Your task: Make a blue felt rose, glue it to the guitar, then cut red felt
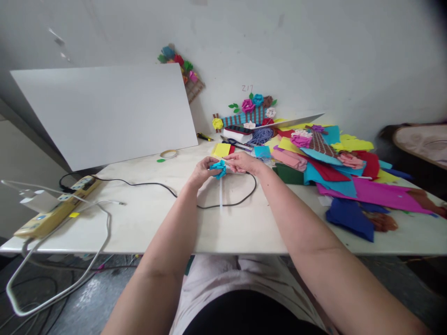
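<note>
Over the middle of the table my left hand point(204, 171) has its fingers closed around a bright blue crepe-paper flower point(219, 170). Right beside the flower, my right hand point(242, 163) is closed in a pinch, its fingertips near the petals. What sits between those fingertips is too small to make out. Beneath my hands a pale translucent stick point(220, 197) points toward me. A black cord point(230, 205) loops around it and runs up under my right hand, where a whitish object is mostly hidden.
Coloured crepe paper point(331, 167) is heaped on the right. Behind my hands lie yellow paper squares point(221, 150), scissors point(232, 142), a phone point(239, 130) and a yellow cutter point(205, 137). A tape roll point(168, 153), power strip point(59, 207) and white board point(104, 116) are leftward.
</note>
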{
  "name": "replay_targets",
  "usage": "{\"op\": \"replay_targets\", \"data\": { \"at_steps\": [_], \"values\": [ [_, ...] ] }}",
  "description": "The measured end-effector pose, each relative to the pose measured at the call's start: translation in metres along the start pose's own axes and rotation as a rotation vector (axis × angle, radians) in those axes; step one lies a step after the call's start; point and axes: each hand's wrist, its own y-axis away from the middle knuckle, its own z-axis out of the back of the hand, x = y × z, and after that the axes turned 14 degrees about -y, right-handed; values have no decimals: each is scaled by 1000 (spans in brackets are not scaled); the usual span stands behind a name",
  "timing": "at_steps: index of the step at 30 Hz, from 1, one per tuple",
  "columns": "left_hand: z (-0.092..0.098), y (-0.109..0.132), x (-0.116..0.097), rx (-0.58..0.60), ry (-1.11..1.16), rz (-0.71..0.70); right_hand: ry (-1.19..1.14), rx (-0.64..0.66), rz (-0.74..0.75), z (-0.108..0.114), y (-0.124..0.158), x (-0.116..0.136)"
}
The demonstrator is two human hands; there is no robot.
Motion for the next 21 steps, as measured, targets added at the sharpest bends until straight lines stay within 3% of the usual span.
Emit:
{"op": "replay_targets", "data": {
  "at_steps": [21],
  "values": [
    [2,1,1,26,74,17,11,-28,47,0,1,0]
  ]
}}
